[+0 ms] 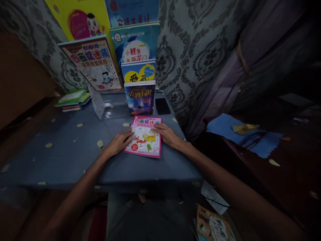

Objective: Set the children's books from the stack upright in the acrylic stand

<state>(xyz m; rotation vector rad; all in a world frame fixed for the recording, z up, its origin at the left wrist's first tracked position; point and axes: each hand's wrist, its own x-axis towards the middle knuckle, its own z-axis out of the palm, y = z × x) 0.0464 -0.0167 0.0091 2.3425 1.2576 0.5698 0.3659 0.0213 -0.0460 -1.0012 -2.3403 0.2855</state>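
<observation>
A pink-bordered children's picture book with a red fox and a yellow striped cat on its cover lies on the cloth-covered table in front of me. On its left edge rests my left hand, fingers stretched out over the cover. My right hand lies across the upper right edge, its fingers also extended flat. Both hands touch the book; their thumbs are hard to make out. Just behind it, a dark blue book stands in a clear display rack.
More books stand in the rack, among them a brown-bordered picture book and a yellow one. A black phone lies right of the rack. Several books are stacked at left. A blue cloth covers part of a dark surface at right.
</observation>
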